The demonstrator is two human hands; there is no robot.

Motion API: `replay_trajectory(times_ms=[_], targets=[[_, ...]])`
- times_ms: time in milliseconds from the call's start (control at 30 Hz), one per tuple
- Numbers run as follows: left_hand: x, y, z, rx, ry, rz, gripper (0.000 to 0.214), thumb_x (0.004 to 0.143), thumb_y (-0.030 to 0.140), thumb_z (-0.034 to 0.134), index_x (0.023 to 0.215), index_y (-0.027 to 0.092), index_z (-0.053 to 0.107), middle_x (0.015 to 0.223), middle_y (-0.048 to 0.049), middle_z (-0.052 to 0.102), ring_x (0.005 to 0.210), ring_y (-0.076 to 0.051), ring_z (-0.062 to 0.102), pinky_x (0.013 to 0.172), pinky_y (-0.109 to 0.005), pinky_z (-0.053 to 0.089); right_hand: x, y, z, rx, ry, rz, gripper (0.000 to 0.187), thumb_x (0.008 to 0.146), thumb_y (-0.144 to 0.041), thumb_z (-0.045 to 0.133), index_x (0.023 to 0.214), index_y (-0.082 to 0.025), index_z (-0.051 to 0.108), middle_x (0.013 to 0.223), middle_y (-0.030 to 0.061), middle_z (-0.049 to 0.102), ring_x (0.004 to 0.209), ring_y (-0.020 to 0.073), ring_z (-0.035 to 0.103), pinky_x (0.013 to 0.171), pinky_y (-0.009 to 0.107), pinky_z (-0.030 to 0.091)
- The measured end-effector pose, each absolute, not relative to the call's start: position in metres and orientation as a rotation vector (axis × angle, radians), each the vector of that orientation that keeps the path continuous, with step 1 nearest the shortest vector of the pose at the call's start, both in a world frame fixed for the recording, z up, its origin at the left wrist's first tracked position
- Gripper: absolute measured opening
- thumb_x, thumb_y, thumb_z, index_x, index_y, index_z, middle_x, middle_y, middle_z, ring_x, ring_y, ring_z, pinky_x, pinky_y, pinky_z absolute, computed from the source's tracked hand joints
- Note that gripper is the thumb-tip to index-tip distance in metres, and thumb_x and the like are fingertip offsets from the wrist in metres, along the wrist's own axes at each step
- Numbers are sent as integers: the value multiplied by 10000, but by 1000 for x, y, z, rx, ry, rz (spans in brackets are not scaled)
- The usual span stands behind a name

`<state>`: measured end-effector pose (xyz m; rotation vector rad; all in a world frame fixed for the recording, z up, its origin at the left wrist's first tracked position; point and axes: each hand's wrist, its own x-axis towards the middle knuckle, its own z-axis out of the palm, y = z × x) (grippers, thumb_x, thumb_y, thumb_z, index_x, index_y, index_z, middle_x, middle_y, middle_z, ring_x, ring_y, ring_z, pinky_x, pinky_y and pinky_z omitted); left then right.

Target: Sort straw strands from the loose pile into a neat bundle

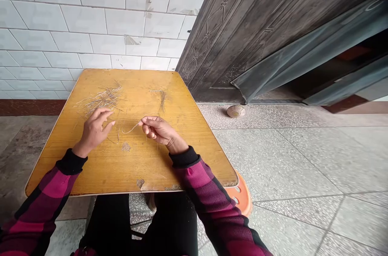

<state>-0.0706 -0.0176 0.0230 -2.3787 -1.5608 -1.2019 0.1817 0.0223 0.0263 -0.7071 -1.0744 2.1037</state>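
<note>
A worn yellow wooden table (130, 167) stands in front of me. My right hand (157, 130) is closed in a pinch on a thin pale strand (131, 129) that curves out to the left just above the tabletop. My left hand (94, 129) hovers over the table with its fingers curled and slightly apart, reaching toward a loose heap of thin straw-like strands (103, 99) at the far left. Nothing shows in it. A smaller bundle of strands (162, 98) lies at the far middle right.
A white tiled wall (91, 22) rises behind the table. A dark metal door (273, 34) stands to the right. A small ball (235, 111) lies on the floor by the door. An orange plastic stool (242, 197) sits under the table's right corner.
</note>
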Motion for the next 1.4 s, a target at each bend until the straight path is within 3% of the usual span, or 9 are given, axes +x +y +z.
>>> replay_trajectory(times_ms=[133, 300, 400, 633, 733, 833, 1033, 1233, 1400], targets=[[-53, -38, 41, -2448, -1170, -1366, 296, 778, 195, 658, 1070, 233, 633, 1172, -79, 622, 1061, -236, 580, 899, -411, 489, 177, 22, 20, -701, -932, 2263, 156, 844, -234, 628, 770, -99, 654, 447, -55, 540, 304, 7, 346, 285, 92, 235], [-41, -47, 49, -2521, -1156, -1416, 116, 814, 179, 627, 874, 247, 699, 923, -43, 727, 877, -208, 616, 827, -396, 494, 167, 19, 12, -724, -743, 2567, 204, 918, -194, 520, 767, -102, 622, 416, -88, 449, 280, 0, 293, 267, 69, 197], [-42, -42, 60, -2622, -1295, -1433, 130, 843, 242, 605, 802, 225, 727, 813, -47, 731, 764, -184, 632, 745, -346, 501, 163, 15, 8, -720, -815, 2623, 186, 906, -218, 542, 788, -104, 629, 429, -73, 501, 285, 5, 322, 271, 68, 219], [-54, -19, 99, -3001, -1887, -1257, 139, 747, 307, 673, 729, 188, 743, 595, -5, 664, 511, -117, 558, 477, -225, 414, 167, 4, 15, -758, -1400, 2278, 267, 712, -309, 774, 870, -113, 688, 605, -5, 689, 384, 22, 503, 372, 106, 377], [-55, -11, 104, -3203, -1992, -1153, 142, 729, 306, 667, 703, 180, 729, 484, 16, 577, 431, -95, 491, 415, -205, 355, 169, -1, 22, -790, -1636, 2177, 310, 727, -335, 763, 952, -130, 705, 697, -1, 716, 460, 33, 565, 451, 133, 451], [-52, -6, 105, -3244, -2065, -1241, 124, 725, 278, 644, 679, 171, 688, 534, 5, 591, 428, -81, 471, 425, -206, 365, 171, -7, 25, -748, -1794, 2138, 361, 745, -382, 740, 1011, -140, 704, 747, 9, 725, 514, 54, 610, 491, 162, 488], [-37, -1, 98, -3175, -2326, -1303, 109, 691, 199, 598, 589, 161, 607, 507, -5, 559, 409, -72, 433, 400, -200, 333, 183, -42, 21, -735, -1934, 1881, 353, 857, -445, 609, 1030, -145, 678, 693, 4, 693, 524, 79, 632, 496, 187, 506], [-20, 2, 77, -3246, -2342, -1325, 115, 662, 191, 595, 551, 163, 584, 476, -6, 552, 382, -66, 413, 369, -187, 304, 193, -98, 0, -1071, -1616, 1458, 337, 942, -462, 469, 813, -174, 586, 634, 2, 663, 475, 88, 618, 472, 192, 482], [-8, -8, 70, -3366, -2302, -1188, 114, 668, 193, 588, 557, 170, 594, 453, 6, 531, 379, -73, 414, 367, -188, 312, 193, -138, -20, -1135, -1108, 1582, 329, 901, -527, 508, 889, -200, 544, 635, 0, 677, 466, 115, 632, 421, 198, 474]])
